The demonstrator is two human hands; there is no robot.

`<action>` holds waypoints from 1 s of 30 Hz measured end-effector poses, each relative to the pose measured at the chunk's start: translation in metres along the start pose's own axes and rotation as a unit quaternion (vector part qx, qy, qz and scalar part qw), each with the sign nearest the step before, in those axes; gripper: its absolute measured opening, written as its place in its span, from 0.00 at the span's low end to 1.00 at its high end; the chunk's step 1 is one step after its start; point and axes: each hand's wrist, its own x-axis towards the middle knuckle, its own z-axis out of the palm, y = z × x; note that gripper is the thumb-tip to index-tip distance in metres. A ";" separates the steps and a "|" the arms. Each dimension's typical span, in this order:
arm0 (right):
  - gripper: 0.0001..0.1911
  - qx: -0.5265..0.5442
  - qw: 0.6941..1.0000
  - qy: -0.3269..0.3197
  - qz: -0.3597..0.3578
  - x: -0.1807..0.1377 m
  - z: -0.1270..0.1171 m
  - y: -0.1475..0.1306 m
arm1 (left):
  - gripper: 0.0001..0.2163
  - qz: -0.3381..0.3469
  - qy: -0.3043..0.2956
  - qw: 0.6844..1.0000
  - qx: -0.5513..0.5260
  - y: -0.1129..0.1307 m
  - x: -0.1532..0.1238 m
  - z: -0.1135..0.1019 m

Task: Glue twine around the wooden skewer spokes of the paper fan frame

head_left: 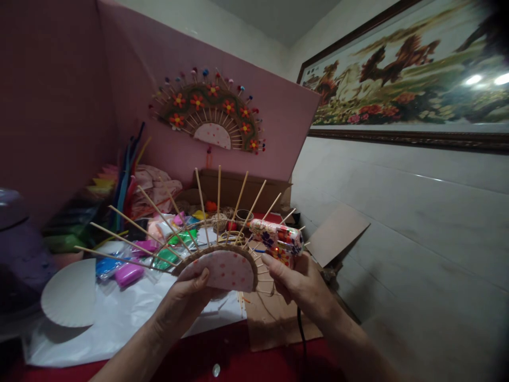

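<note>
My left hand (185,300) grips the bottom of a half-round pink dotted paper piece (225,268), thumb on its front. Several wooden skewers (159,228) fan out from it, and a band of jute twine is woven round its arc. My right hand (300,284) is closed on a flower-patterned glue gun (276,240). The gun's nozzle points left at the twine on the right side of the fan. Its black cord (301,331) hangs down past my wrist.
A finished fan with flowers (210,114) hangs on the pink board behind. Bags of coloured clay (129,273), a white paper plate (69,294), pipe cleaners (127,180), a cardboard box (234,185) and cardboard sheets (338,233) lie on the red table. A framed horse picture (405,74) hangs on the right wall.
</note>
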 end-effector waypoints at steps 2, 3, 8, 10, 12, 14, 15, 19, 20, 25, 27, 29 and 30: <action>0.21 -0.003 1.000 0.004 -0.003 0.000 0.000 0.000 | 0.14 -0.004 0.000 1.000 -0.002 0.000 0.000 0.000; 0.21 -0.002 1.000 0.006 -0.006 0.001 0.000 0.000 | 0.14 -0.005 0.001 1.000 -0.004 0.000 0.000 0.000; 0.21 0.008 1.000 0.001 -0.015 0.001 0.000 -0.003 | 0.14 -0.004 0.003 1.000 -0.009 0.000 0.000 0.000; 0.21 0.010 1.000 0.003 -0.016 0.000 0.001 -0.005 | 0.14 -0.005 0.002 1.000 -0.013 -0.001 0.000 -0.001; 0.21 0.011 1.000 0.007 -0.010 -0.001 0.002 -0.005 | 0.14 -0.007 0.002 1.000 -0.014 -0.001 0.000 -0.001; 0.22 0.010 1.000 0.014 0.003 -0.002 0.002 -0.005 | 0.14 -0.009 0.001 1.000 -0.013 0.000 0.000 -0.001; 0.23 0.010 1.000 0.017 0.009 -0.001 0.003 -0.004 | 0.14 -0.011 0.001 1.000 -0.011 0.000 0.000 -0.001; 0.24 0.029 1.000 0.007 0.009 0.001 0.003 0.000 | 0.14 -0.009 -0.003 1.000 -0.009 0.001 0.000 0.000; 0.24 0.040 0.999 0.002 0.005 0.001 0.003 0.000 | 0.14 -0.007 0.000 1.000 -0.010 0.002 0.000 0.000; 0.24 0.068 0.997 -0.009 -0.019 0.000 0.003 0.003 | 0.14 -0.007 0.007 1.000 -0.014 0.000 0.000 0.000; 0.23 0.080 0.996 -0.004 -0.033 -0.002 0.002 0.008 | 0.14 -0.011 0.019 1.000 -0.016 0.000 0.001 -0.001; 0.20 0.111 0.993 0.004 -0.045 -0.003 0.002 0.015 | 0.14 -0.012 0.025 0.999 -0.020 0.000 0.002 -0.001; 0.18 0.134 0.990 0.010 -0.053 -0.004 0.002 0.017 | 0.14 -0.011 0.024 0.999 -0.022 0.000 0.002 -0.001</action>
